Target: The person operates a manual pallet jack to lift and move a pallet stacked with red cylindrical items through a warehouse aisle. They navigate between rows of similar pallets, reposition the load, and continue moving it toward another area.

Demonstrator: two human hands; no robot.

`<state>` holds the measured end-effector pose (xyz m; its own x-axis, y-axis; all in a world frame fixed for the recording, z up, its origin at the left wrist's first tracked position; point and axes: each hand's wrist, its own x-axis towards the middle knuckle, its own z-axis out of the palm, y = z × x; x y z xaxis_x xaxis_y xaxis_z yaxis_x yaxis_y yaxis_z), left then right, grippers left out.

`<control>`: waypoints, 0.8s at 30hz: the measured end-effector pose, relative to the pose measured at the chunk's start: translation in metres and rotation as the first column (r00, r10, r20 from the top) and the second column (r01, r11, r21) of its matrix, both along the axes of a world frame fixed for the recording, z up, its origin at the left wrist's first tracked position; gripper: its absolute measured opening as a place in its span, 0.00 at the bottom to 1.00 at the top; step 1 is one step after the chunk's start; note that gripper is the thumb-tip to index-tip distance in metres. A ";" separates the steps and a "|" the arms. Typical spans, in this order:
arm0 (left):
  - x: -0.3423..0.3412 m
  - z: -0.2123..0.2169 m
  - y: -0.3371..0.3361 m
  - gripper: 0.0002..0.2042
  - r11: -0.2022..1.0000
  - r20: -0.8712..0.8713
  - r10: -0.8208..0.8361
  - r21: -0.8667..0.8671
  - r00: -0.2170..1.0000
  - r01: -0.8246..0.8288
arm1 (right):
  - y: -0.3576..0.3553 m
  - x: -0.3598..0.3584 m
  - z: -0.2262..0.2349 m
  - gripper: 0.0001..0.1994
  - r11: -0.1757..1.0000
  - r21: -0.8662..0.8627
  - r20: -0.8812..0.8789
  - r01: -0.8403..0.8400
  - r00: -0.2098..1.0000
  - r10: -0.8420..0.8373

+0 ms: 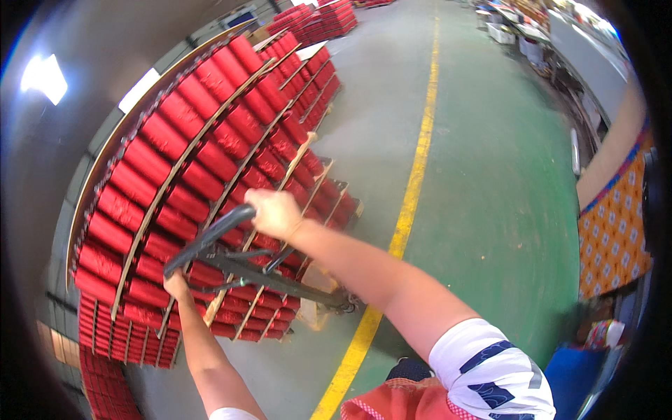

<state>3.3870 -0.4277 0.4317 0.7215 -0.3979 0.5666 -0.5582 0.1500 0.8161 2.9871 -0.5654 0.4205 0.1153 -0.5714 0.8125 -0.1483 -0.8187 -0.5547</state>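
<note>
Both my hands grip the black handle (208,241) of a pallet jack, which slants across the view in front of the stacked red goods. My left hand (176,284) is wrapped round the handle's lower left end. Its upper right end is in my right hand (274,213), closed round the grip. From the handle, the dark shaft (287,285) runs down to the jack's base near the yellow floor line. Close behind stands a tall stack of shiny red cylinders (210,164), layered between thin boards. The forks are hidden.
A yellow line (418,164) runs along the green and grey floor. More red stacks (329,19) stand farther off and at the lower left. Along the right are a cluttered workbench (521,24), an orange patterned cloth (616,224) and a blue object (570,374).
</note>
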 end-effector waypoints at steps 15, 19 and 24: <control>-0.111 0.009 0.029 0.08 0.956 0.135 0.289 0.012 0.948 -0.294 | -0.096 -0.026 -0.015 0.12 0.974 0.226 -0.037 0.030 0.999 -0.022; -0.123 0.015 0.032 0.06 0.950 0.031 0.304 0.067 0.952 -0.305 | -0.086 -0.018 0.007 0.05 0.968 0.249 -0.085 0.008 0.996 0.014; -0.124 0.006 0.012 0.08 0.947 0.031 0.311 0.072 0.950 -0.313 | -0.154 -0.011 0.007 0.05 0.948 0.315 -0.174 -0.042 0.980 0.101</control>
<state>3.2627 -0.4153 0.4378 0.8056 -0.1966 0.5588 -0.5830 -0.0953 0.8069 2.9763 -0.7198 0.4276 0.2968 -0.7751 0.5578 -0.2200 -0.6239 -0.7499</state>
